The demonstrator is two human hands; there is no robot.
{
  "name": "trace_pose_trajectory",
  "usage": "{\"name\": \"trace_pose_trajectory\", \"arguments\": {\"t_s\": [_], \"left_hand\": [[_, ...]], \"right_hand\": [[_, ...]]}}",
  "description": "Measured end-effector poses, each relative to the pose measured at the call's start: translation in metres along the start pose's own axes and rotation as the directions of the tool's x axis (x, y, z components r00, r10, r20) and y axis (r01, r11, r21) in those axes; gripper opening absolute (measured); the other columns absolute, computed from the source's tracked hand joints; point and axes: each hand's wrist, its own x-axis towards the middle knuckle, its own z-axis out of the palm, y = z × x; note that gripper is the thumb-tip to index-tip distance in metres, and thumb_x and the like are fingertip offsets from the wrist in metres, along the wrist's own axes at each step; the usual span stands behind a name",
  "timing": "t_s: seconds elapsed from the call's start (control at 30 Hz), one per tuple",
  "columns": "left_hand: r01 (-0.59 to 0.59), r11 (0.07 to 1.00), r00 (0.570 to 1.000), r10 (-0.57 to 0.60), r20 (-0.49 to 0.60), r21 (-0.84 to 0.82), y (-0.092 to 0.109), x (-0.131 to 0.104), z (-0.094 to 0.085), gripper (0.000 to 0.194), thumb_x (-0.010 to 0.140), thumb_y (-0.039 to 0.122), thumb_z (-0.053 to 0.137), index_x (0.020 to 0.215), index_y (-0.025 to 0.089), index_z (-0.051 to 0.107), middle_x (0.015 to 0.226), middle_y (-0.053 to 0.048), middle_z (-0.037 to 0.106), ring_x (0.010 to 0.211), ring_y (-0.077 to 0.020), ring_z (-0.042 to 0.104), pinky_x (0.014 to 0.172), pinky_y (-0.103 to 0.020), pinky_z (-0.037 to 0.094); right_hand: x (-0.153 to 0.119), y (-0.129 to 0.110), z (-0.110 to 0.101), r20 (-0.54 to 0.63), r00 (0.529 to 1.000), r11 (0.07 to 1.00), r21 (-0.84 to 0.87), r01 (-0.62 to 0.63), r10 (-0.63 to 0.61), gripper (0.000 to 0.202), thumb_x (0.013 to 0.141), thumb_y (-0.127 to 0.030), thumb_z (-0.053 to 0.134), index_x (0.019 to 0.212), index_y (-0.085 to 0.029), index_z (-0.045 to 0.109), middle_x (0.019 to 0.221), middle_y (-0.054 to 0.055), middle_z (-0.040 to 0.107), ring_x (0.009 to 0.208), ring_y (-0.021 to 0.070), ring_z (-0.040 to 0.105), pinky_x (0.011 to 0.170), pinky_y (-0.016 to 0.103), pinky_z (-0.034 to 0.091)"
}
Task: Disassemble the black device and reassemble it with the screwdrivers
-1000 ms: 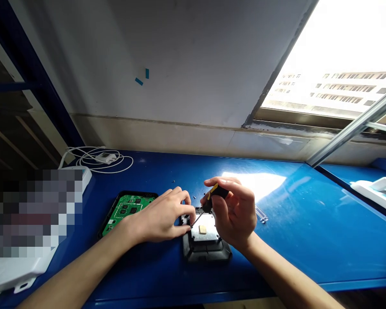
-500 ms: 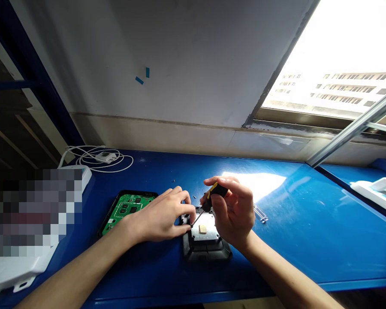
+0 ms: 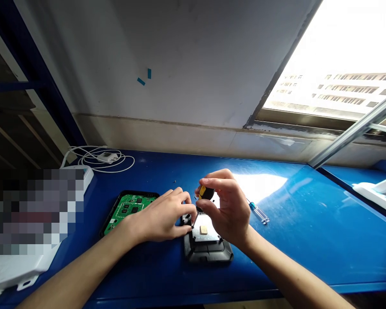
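My right hand [image 3: 230,206] is closed around a short black-and-yellow screwdriver [image 3: 206,192]. Its shaft slants down to the left side of a metal plate [image 3: 209,234], where the tip meets a corner by my left fingers. That plate, with a small beige pad [image 3: 203,230] on it, sits in a black plastic housing [image 3: 208,254]. With curled fingers, my left hand [image 3: 167,214] grips the housing's left edge; what lies under the fingertips is hidden. Left of it, a green circuit board [image 3: 128,208] rests in a black case, partly covered by my hand.
A clear-handled screwdriver [image 3: 259,213] lies to the right on the blue table [image 3: 309,240]. Small dark screws are scattered behind the housing. A coiled white cable with a plug [image 3: 107,157] is at the back left, beside a white device [image 3: 45,253], partly pixelated.
My right hand has turned and shifted slightly left, bringing the screwdriver more upright. More of the clear-handled screwdriver now shows. My left hand stays in place.
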Motion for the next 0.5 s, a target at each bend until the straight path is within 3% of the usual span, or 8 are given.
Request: {"name": "trace_pose_trajectory", "arguments": {"t_s": [0.1,0.27,0.5], "left_hand": [[0.011,1.0,1.0,-0.011,0.01,0.013,-0.0017,0.0003,-0.0004,0.018,0.089,0.028,0.084,0.103,0.024,0.075,0.115,-0.007,0.068,0.115,-0.0324,0.062,0.1,-0.046,0.053],[-0.013,0.999,0.999,0.012,0.031,0.031,-0.002,0.0015,-0.0023,0.022,0.091,0.03,0.084,0.109,0.024,0.074,0.113,-0.007,0.068,0.113,-0.0313,0.063,0.101,-0.045,0.052],[-0.03,0.999,1.0,0.029,0.007,0.033,-0.0035,0.001,0.0003,0.021,0.09,0.029,0.084,0.107,0.024,0.073,0.106,-0.005,0.068,0.104,-0.0284,0.062,0.097,-0.043,0.052]], "right_hand": [[0.0068,-0.003,0.0045,-0.045,0.999,0.999,-0.038,0.005,-0.006,0.023,0.096,-0.015,0.074,0.116,-0.026,0.069,0.093,0.002,0.067,0.078,0.0158,0.069,0.066,0.033,0.061],[0.0005,-0.0083,0.0062,-0.029,0.997,0.997,0.004,-0.074,0.074,0.028,0.099,-0.006,0.062,0.118,-0.026,0.066,0.104,0.005,0.073,0.085,0.0168,0.075,0.066,0.031,0.065],[-0.0014,-0.0097,0.0052,-0.064,0.99,0.989,0.085,-0.122,0.128,0.018,0.107,-0.014,0.05,0.113,-0.025,0.063,0.101,0.003,0.074,0.078,0.0149,0.077,0.066,0.031,0.066]]}}
